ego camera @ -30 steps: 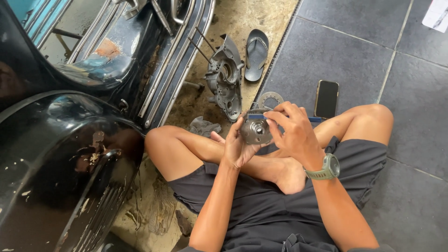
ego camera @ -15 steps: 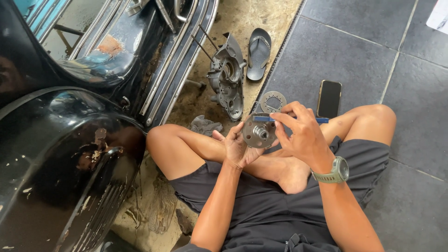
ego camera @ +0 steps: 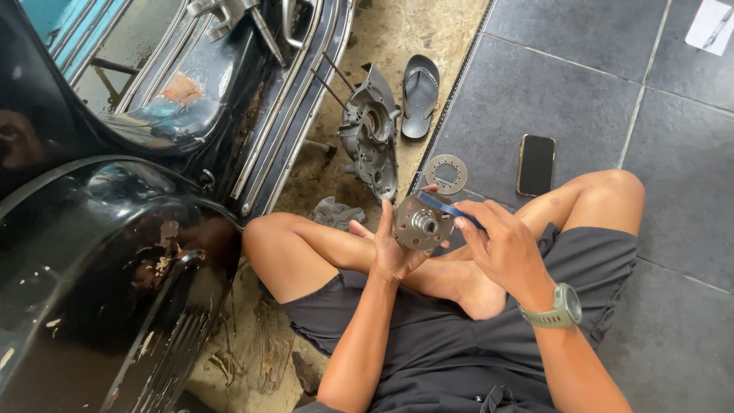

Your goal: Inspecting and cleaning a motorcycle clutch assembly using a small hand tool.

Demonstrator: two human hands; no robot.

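Two hands meet over my crossed legs, and the round metal hub (ego camera: 419,222) sits between them. My left hand (ego camera: 391,248) cups it from below and behind, the thumb and fingers wrapped round its rim, so this grip is closed on the part and carries its weight. The flat face of the hub, with a ring of small holes and a raised boss in the middle, tilts up toward me. My right hand (ego camera: 501,248) comes in from the right, its grip narrow, pinching a blue-handled tool (ego camera: 447,208) whose tip lies across the upper edge of the hub. The hub is therefore just left of my right fingertips and touching the tool.

On the floor beyond the hub lies a flat toothed metal disc (ego camera: 446,173), near it but apart. A dark phone (ego camera: 536,164) rests on the grey tiles (ego camera: 673,199) to the right of the disc. A grey engine casing (ego camera: 371,134) stands on the gritty strip beside a black scooter (ego camera: 115,252), with a sandal (ego camera: 420,95) just past it and a crumpled rag (ego camera: 336,213) by my left knee.
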